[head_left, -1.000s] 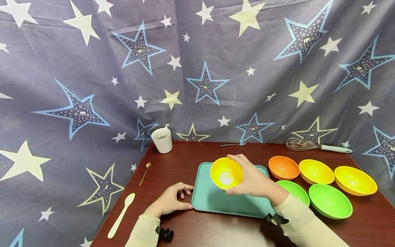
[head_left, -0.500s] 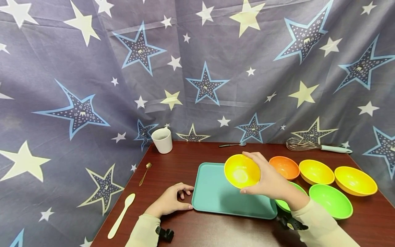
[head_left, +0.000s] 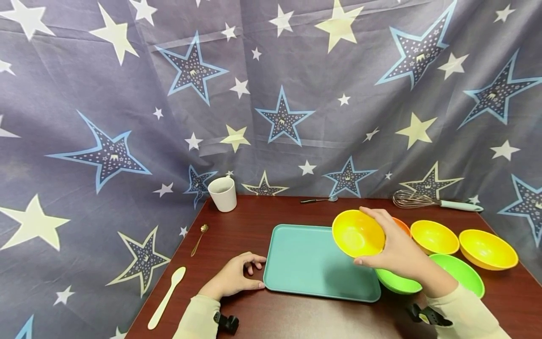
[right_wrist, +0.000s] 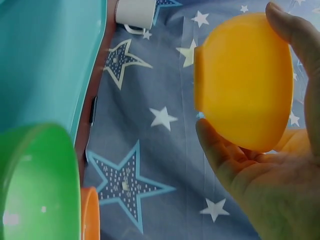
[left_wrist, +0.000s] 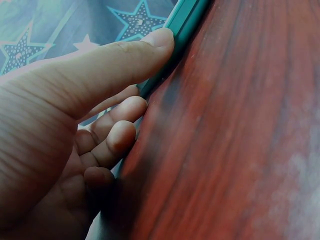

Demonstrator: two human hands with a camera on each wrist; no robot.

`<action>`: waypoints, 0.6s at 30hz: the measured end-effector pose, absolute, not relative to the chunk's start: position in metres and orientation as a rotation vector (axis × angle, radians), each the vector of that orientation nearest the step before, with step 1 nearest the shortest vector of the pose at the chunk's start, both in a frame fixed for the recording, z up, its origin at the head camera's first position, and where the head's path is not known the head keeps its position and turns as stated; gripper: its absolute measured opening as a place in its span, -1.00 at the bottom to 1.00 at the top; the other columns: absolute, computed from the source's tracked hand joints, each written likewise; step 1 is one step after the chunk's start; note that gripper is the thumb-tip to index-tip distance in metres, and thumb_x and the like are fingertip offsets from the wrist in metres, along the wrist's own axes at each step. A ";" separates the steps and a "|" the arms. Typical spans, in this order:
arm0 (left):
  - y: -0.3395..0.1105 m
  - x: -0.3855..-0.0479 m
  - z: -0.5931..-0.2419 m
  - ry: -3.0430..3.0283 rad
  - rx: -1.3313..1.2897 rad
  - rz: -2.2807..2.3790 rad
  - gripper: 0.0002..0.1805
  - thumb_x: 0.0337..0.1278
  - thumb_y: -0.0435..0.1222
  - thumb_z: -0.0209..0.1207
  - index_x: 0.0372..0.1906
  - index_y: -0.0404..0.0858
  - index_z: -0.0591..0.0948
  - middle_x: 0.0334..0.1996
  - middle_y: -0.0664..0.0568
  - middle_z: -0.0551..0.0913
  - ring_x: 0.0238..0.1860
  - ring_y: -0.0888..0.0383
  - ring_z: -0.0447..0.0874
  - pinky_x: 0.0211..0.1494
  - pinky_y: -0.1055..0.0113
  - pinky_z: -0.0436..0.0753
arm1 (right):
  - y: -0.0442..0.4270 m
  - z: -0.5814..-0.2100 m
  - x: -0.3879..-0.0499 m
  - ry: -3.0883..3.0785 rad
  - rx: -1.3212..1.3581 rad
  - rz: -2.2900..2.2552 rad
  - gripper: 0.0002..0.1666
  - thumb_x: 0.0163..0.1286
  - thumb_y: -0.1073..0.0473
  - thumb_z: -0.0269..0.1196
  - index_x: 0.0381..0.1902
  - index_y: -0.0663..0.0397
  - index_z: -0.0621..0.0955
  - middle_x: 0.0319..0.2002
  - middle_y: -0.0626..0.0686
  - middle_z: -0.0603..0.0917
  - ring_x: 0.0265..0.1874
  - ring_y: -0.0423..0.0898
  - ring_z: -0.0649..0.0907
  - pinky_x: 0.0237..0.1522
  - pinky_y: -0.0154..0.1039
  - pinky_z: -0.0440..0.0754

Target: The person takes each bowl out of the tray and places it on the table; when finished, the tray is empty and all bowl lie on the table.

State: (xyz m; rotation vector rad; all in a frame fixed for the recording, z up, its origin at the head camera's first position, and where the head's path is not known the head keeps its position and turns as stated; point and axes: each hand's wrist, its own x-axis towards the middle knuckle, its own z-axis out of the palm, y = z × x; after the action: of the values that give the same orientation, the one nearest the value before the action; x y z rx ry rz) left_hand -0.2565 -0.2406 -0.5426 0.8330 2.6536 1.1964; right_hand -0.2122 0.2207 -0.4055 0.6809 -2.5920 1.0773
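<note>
A small yellow bowl point(head_left: 356, 234) is gripped by my right hand point(head_left: 395, 247), raised over the right end of the teal tray point(head_left: 306, 263) and tilted. In the right wrist view, the thumb and fingers span the bowl's outside point(right_wrist: 245, 82) from rim to base. My left hand point(head_left: 235, 278) touches the tray's left edge near its front corner, with thumb and index finger extended. Up close in the left wrist view, the thumb meets the tray's side point(left_wrist: 185, 25) while the other fingers are loosely bent. Partly behind my right hand are a green bowl point(head_left: 395, 282) and an orange bowl point(head_left: 404, 226).
Farther right stand two yellow bowls point(head_left: 434, 237) point(head_left: 487, 249) and another green bowl point(head_left: 463, 275). A whisk point(head_left: 440, 201) and a small utensil point(head_left: 319, 200) lie at the back. On the left are a white mug point(head_left: 223, 195), a gold spoon point(head_left: 197, 240) and a cream spoon point(head_left: 167, 299).
My right hand has carried the yellow bowl rightward from above the tray's middle, now covering part of the orange bowl. The left hand stays at the tray's edge.
</note>
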 end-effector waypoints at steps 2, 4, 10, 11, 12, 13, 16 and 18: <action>-0.240 -0.256 -0.542 2.649 0.828 1.199 -0.33 0.02 0.01 0.59 0.28 0.03 0.65 -0.10 0.21 0.64 -0.21 0.20 0.55 -0.09 0.31 0.58 | 0.227 -0.406 -0.209 -2.587 0.656 1.067 0.38 -0.12 -0.25 0.73 0.61 -0.15 0.30 0.33 -0.01 0.44 0.18 0.03 0.52 0.11 0.16 0.56; -0.240 -0.256 -0.542 2.646 0.829 1.200 -0.33 0.02 0.01 0.59 0.28 0.03 0.65 -0.09 0.20 0.64 -0.21 0.18 0.55 -0.09 0.31 0.58 | 0.235 -0.407 -0.205 -2.576 0.630 1.049 0.38 -0.14 -0.23 0.74 0.61 -0.19 0.30 0.33 0.00 0.44 0.19 0.03 0.52 0.13 -0.01 0.54; -0.240 -0.254 -0.540 2.634 0.829 1.220 -0.35 0.03 -0.01 0.59 0.27 0.04 0.65 -0.09 0.19 0.64 -0.21 0.16 0.55 -0.10 0.31 0.57 | 0.260 -0.409 -0.193 -2.509 0.565 1.009 0.40 -0.19 -0.09 0.79 0.60 -0.22 0.33 0.30 0.05 0.48 0.15 -0.11 0.49 0.07 -0.59 0.31; -0.240 -0.254 -0.540 2.631 0.826 1.225 -0.35 0.03 -0.01 0.59 0.27 0.05 0.66 -0.10 0.19 0.64 -0.21 0.15 0.55 -0.09 0.31 0.57 | 0.264 -0.409 -0.191 -2.497 0.553 1.005 0.41 -0.21 -0.06 0.80 0.60 -0.20 0.33 0.29 0.06 0.49 0.14 -0.17 0.47 0.06 -0.63 0.29; -0.240 -0.254 -0.540 2.628 0.823 1.231 -0.35 0.03 -0.01 0.59 0.27 0.05 0.66 -0.10 0.19 0.63 -0.21 0.14 0.55 -0.09 0.30 0.57 | 0.269 -0.409 -0.189 -2.487 0.537 1.002 0.41 -0.22 -0.04 0.80 0.60 -0.19 0.34 0.28 0.08 0.50 0.13 -0.22 0.46 0.04 -0.65 0.27; -0.240 -0.254 -0.540 2.626 0.820 1.236 -0.35 0.02 -0.02 0.60 0.27 0.05 0.66 -0.10 0.19 0.64 -0.21 0.14 0.55 -0.09 0.29 0.57 | 0.274 -0.409 -0.187 -2.479 0.519 1.003 0.42 -0.23 -0.01 0.81 0.60 -0.18 0.34 0.28 0.10 0.50 0.12 -0.26 0.45 0.03 -0.66 0.27; -0.240 -0.254 -0.539 2.623 0.810 1.242 -0.35 0.01 -0.04 0.60 0.26 0.06 0.66 -0.10 0.18 0.63 -0.20 0.10 0.56 -0.09 0.27 0.56 | 0.288 -0.408 -0.181 -2.482 0.433 1.002 0.41 -0.22 0.01 0.80 0.60 -0.20 0.33 0.28 0.14 0.48 0.09 -0.27 0.43 -0.02 -0.69 0.26; -0.240 -0.254 -0.539 2.620 0.796 1.249 -0.35 0.01 -0.06 0.61 0.26 0.06 0.66 -0.10 0.18 0.63 -0.19 0.07 0.56 -0.09 0.26 0.56 | 0.298 -0.408 -0.178 -2.493 0.369 1.003 0.41 -0.19 0.02 0.80 0.62 -0.22 0.32 0.30 0.16 0.45 0.10 -0.17 0.43 -0.05 -0.69 0.24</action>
State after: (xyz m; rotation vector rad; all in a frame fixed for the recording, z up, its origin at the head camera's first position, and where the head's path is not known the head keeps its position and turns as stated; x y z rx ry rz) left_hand -0.2538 -0.2400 -0.5386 0.7957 2.6205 1.2487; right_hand -0.1779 0.2979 -0.4085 0.3694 -2.4933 1.0034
